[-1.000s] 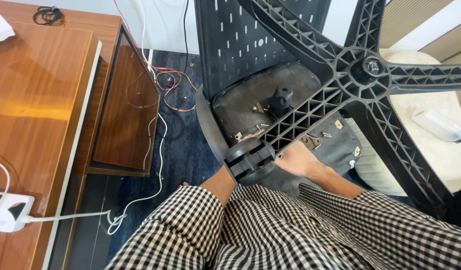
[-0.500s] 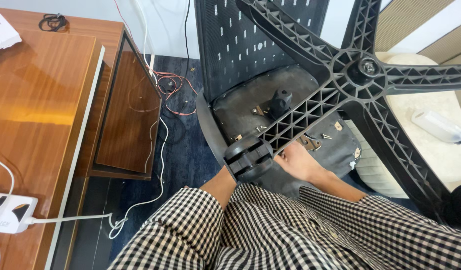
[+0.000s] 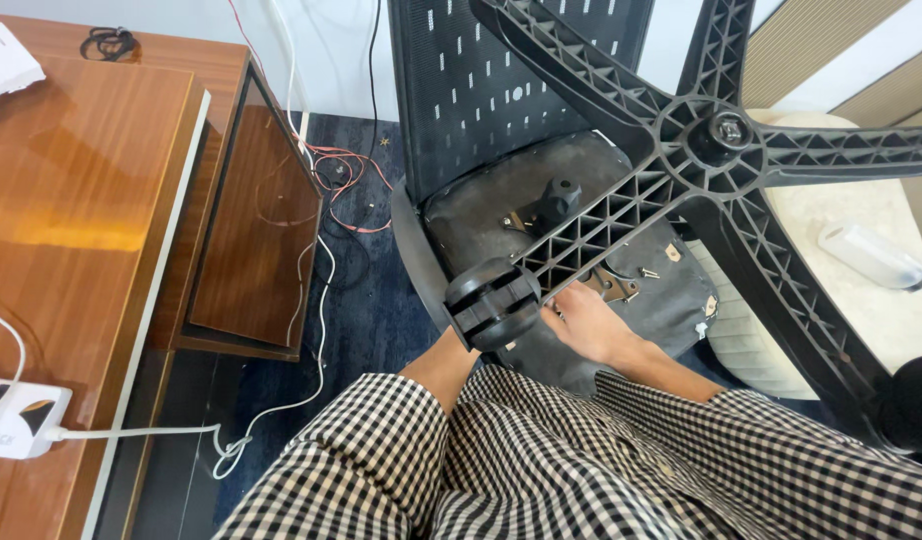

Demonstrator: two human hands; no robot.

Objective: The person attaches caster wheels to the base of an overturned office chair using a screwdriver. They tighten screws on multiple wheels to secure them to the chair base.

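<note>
A black five-spoke chair base (image 3: 716, 135) is held upside-down above the underside of a black chair seat (image 3: 501, 205). One spoke ends in a black twin caster wheel (image 3: 491, 303) close to me. My left forearm reaches up to that caster, and my left hand (image 3: 459, 345) is almost wholly hidden behind it. My right hand (image 3: 586, 325) is just right of the caster, under the spoke, fingers curled against the spoke's end. Both arms wear black-and-white checked sleeves (image 3: 541, 460).
A wooden desk (image 3: 71, 200) with a white power strip (image 3: 16, 420) and cable stands at the left, a glass-fronted side panel (image 3: 251, 230) beside it. Loose wires (image 3: 331, 175) lie on dark blue carpet. A cream cushioned seat (image 3: 861, 260) sits at the right.
Almost nothing: both hands stay at the caster end of the spoke, and the view has shifted slightly.
</note>
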